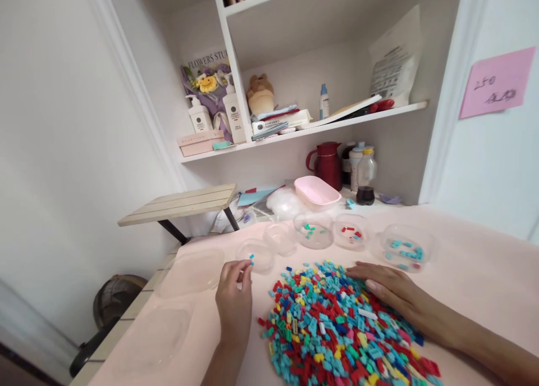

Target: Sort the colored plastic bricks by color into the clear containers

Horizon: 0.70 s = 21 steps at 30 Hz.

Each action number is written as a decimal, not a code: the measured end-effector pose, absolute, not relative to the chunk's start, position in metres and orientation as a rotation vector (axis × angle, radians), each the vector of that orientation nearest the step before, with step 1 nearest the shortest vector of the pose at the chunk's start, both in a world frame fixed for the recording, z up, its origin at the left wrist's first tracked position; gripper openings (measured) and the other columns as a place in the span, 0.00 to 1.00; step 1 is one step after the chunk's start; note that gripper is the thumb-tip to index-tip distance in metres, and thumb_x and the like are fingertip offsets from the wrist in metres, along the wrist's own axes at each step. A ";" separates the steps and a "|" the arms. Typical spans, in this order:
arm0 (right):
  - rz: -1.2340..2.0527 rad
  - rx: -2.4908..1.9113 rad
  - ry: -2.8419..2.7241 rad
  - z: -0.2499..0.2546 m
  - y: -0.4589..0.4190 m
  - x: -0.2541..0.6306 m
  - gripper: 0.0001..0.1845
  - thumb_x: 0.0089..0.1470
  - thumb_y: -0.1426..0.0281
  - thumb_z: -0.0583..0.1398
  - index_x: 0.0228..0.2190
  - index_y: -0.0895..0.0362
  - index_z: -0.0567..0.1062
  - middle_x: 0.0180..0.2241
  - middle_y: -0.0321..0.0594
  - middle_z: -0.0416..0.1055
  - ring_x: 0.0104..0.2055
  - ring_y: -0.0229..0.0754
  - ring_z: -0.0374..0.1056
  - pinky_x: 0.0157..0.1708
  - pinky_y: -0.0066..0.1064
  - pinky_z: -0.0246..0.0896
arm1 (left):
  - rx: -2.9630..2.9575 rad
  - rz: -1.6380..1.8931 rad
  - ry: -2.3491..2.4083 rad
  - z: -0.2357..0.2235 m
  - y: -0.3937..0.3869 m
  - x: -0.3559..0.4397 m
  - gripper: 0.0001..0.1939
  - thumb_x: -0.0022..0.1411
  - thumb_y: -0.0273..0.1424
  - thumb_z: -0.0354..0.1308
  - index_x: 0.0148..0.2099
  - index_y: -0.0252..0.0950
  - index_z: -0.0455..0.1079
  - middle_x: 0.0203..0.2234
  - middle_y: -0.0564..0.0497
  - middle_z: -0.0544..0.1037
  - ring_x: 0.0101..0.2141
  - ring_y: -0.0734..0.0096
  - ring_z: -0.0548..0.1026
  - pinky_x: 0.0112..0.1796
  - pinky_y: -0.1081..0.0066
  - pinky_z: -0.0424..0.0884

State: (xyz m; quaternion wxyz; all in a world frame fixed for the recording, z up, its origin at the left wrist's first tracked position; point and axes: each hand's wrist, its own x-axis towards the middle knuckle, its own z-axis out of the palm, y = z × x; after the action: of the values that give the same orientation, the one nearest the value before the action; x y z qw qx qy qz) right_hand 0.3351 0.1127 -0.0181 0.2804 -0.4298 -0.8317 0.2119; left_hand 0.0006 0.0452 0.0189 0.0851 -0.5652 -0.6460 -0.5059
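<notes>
My left hand [234, 289] is closed in a pinch at the near rim of a small clear bowl [266, 267]. A tiny blue building brick shows at its fingertips, and a second blue brick [251, 256] lies in the bowl just beyond. My right hand [389, 287] rests palm down with fingers stretched out on the far right side of a big pile of building bricks [324, 330]. The pile mixes turquoise, red, yellow, green, dark blue and a few white pieces. Its right edge is partly hidden under my hand and forearm.
Clear bowls with green bricks [309, 228], red bricks [348, 230] and turquoise bricks [406, 251] line the far side. Another clear bowl [280, 241] stands left of them. Clear trays [189, 271] lie at left. Behind are a pink basin [316, 191], a red jug [328, 164] and a bottle [366, 178].
</notes>
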 end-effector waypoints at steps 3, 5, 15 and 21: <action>0.570 -1.160 -2.220 -0.015 0.112 0.333 0.28 0.58 0.48 0.47 0.52 0.46 0.71 0.57 0.38 0.65 0.61 0.54 0.56 0.61 0.49 0.51 | -1.640 -1.545 -1.917 0.015 0.054 0.001 0.10 0.62 0.34 0.53 0.40 0.40 0.74 0.36 0.50 0.75 0.32 0.72 0.75 0.36 0.72 0.71; 0.578 -1.153 -2.225 -0.012 0.111 0.332 0.28 0.58 0.48 0.48 0.52 0.46 0.71 0.57 0.38 0.65 0.61 0.54 0.56 0.61 0.49 0.50 | -1.631 -1.548 -1.923 0.011 0.060 -0.001 0.10 0.61 0.33 0.53 0.39 0.40 0.75 0.35 0.50 0.75 0.32 0.71 0.75 0.36 0.71 0.71; 0.561 -1.123 -2.230 -0.015 0.112 0.332 0.29 0.58 0.47 0.47 0.53 0.46 0.70 0.57 0.38 0.66 0.61 0.55 0.56 0.61 0.50 0.50 | -1.664 -1.546 -1.974 0.006 0.064 -0.008 0.18 0.61 0.30 0.51 0.53 0.41 0.69 0.39 0.50 0.74 0.30 0.75 0.75 0.34 0.73 0.72; 0.546 -1.127 -2.284 -0.018 0.113 0.335 0.28 0.58 0.48 0.48 0.55 0.46 0.68 0.58 0.38 0.64 0.62 0.54 0.55 0.62 0.48 0.48 | -1.394 -1.452 -2.188 0.019 0.049 -0.013 0.10 0.62 0.31 0.48 0.41 0.38 0.69 0.37 0.49 0.72 0.30 0.73 0.73 0.31 0.72 0.68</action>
State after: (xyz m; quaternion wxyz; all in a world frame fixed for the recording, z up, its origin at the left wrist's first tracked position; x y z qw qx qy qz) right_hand 0.3355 0.1134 -0.0176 0.2650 -0.4171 -0.8455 0.2022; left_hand -0.0129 0.0494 0.0191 0.0841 -0.4670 -0.7334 -0.4868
